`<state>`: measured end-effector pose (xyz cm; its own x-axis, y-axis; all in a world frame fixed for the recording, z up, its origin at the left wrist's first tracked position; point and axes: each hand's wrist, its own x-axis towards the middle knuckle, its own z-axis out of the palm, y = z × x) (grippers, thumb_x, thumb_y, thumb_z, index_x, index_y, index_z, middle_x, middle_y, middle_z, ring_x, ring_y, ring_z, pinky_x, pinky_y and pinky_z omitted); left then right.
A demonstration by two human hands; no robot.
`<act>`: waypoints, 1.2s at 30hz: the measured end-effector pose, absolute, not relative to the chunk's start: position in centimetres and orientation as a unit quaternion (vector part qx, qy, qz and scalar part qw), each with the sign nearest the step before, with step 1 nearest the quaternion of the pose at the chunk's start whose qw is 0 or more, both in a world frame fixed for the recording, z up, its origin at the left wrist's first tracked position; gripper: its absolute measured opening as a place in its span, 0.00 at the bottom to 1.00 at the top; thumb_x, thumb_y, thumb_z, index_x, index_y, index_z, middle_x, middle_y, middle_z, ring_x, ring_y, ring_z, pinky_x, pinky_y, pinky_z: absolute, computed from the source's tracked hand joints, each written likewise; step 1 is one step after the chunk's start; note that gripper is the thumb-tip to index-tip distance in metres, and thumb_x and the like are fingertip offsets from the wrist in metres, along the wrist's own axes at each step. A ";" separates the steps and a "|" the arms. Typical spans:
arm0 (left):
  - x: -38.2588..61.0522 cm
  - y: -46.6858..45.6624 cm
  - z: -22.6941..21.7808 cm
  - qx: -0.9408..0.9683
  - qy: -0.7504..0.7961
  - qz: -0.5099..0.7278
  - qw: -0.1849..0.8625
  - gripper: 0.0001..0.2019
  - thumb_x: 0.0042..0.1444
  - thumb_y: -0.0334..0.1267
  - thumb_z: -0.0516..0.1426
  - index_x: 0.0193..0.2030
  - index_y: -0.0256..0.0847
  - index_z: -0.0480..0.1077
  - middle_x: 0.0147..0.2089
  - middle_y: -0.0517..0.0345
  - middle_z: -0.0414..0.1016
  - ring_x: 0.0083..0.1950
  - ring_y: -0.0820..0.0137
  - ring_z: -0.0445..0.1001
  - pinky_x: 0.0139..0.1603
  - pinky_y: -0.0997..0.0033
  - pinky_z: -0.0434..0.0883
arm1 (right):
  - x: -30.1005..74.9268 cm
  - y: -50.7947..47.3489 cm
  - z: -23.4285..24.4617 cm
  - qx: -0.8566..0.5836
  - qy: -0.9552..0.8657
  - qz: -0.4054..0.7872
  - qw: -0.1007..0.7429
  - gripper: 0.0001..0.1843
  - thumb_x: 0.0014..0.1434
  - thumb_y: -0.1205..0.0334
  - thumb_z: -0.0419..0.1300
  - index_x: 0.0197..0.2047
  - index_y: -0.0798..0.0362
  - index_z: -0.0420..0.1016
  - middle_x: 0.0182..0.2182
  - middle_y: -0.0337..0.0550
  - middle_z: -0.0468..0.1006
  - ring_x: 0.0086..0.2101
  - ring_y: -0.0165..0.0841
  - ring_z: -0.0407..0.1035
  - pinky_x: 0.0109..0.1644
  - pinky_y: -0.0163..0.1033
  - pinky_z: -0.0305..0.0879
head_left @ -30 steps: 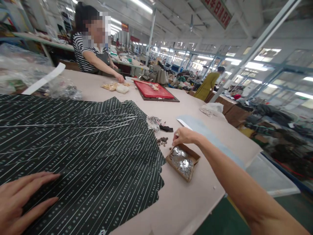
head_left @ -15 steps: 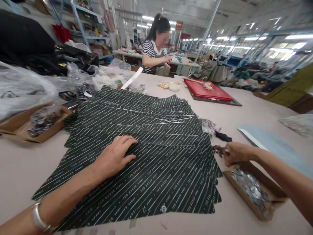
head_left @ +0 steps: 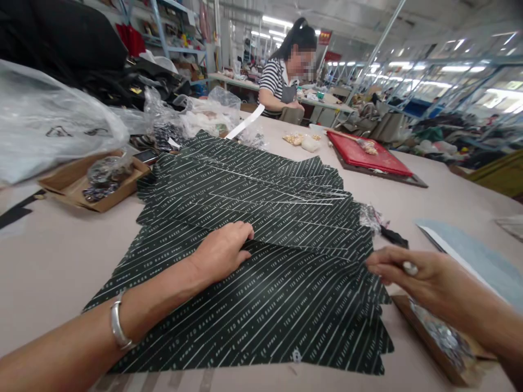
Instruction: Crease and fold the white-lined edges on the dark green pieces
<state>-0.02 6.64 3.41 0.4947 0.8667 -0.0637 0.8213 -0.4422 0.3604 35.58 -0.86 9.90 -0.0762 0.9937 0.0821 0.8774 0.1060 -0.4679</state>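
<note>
A fanned stack of dark green sheets with white stripes [head_left: 261, 218] lies on the beige table [head_left: 61, 256]. My left hand [head_left: 223, 251] rests on the stack, its fingertips tucked under the edge of an upper sheet. My right hand [head_left: 412, 272] hovers at the stack's right edge, fingers pinched on a small silver part [head_left: 409, 268]. Just below that hand sits a cardboard box of shiny metal pieces [head_left: 443, 337].
A second cardboard tray with bagged parts [head_left: 96, 182] and plastic bags [head_left: 53, 125] stand at the left. A red board [head_left: 368, 155] lies at the far side, where a person in a striped shirt [head_left: 281, 81] works. A light blue sheet [head_left: 469, 253] lies at the right.
My view swung left and then steadied. My left hand slid forward and curled its fingers under a sheet. My right hand left the small parts and came to the stack's right edge.
</note>
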 end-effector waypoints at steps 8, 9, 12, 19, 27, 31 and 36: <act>-0.3 6.5 3.4 0.845 0.471 0.049 0.249 0.01 0.60 0.34 0.60 0.39 0.43 0.72 0.41 0.59 0.75 0.45 0.63 0.72 0.45 0.65 0.64 | 23.0 -0.3 7.3 -0.605 -0.713 0.313 0.164 0.07 0.59 0.57 0.61 0.34 0.48 0.79 0.27 0.36 0.80 0.28 0.32 0.72 0.33 0.37 0.64; -0.3 6.5 3.4 0.840 0.474 0.046 0.261 0.01 0.60 0.35 0.59 0.39 0.43 0.73 0.40 0.59 0.76 0.44 0.63 0.72 0.44 0.65 0.63 | 22.3 0.1 6.7 -0.607 -0.705 0.331 0.160 0.06 0.59 0.58 0.61 0.33 0.48 0.78 0.26 0.35 0.79 0.28 0.31 0.71 0.32 0.37 0.63; -0.3 6.5 3.2 0.826 0.476 0.031 0.302 0.05 0.61 0.38 0.58 0.42 0.44 0.75 0.40 0.58 0.77 0.43 0.63 0.73 0.42 0.66 0.63 | 20.8 0.9 5.1 -0.602 -0.668 0.402 0.173 0.06 0.59 0.60 0.60 0.35 0.49 0.79 0.27 0.36 0.79 0.28 0.31 0.71 0.33 0.36 0.63; -0.7 8.0 3.0 0.812 0.422 -0.004 0.404 0.06 0.56 0.39 0.61 0.41 0.48 0.77 0.32 0.65 0.75 0.34 0.71 0.71 0.33 0.72 0.59 | 19.4 1.7 3.8 -0.629 -0.610 0.446 0.185 0.03 0.56 0.63 0.63 0.34 0.51 0.78 0.23 0.34 0.78 0.26 0.29 0.72 0.32 0.34 0.64; -0.7 8.0 2.6 0.803 0.401 -0.007 0.441 0.07 0.55 0.38 0.58 0.39 0.44 0.76 0.31 0.64 0.73 0.32 0.72 0.67 0.32 0.71 0.56 | 18.9 2.1 3.2 -0.615 -0.635 0.437 0.167 0.06 0.57 0.61 0.63 0.32 0.52 0.81 0.21 0.33 0.75 0.24 0.27 0.66 0.28 0.33 0.59; -0.3 7.9 2.3 0.790 0.425 -0.014 0.442 0.07 0.56 0.36 0.58 0.39 0.41 0.77 0.28 0.65 0.70 0.31 0.72 0.66 0.33 0.71 0.55 | 18.8 2.0 2.8 -0.615 -0.655 0.399 0.184 0.06 0.55 0.61 0.65 0.33 0.53 0.82 0.21 0.34 0.77 0.24 0.27 0.67 0.29 0.33 0.58; -0.2 8.3 1.8 0.786 0.421 -0.030 0.451 0.06 0.57 0.36 0.59 0.39 0.41 0.77 0.25 0.65 0.68 0.27 0.72 0.64 0.32 0.71 0.54 | 18.8 2.2 2.2 -0.620 -0.650 0.398 0.189 0.06 0.54 0.61 0.66 0.34 0.55 0.82 0.21 0.35 0.77 0.23 0.27 0.68 0.28 0.34 0.59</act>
<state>-0.16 8.30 1.79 0.6436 0.6354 -0.4267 0.6887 -0.2377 0.6850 18.83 2.19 2.20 -0.1605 0.9556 -0.2471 0.6544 -0.0844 -0.7515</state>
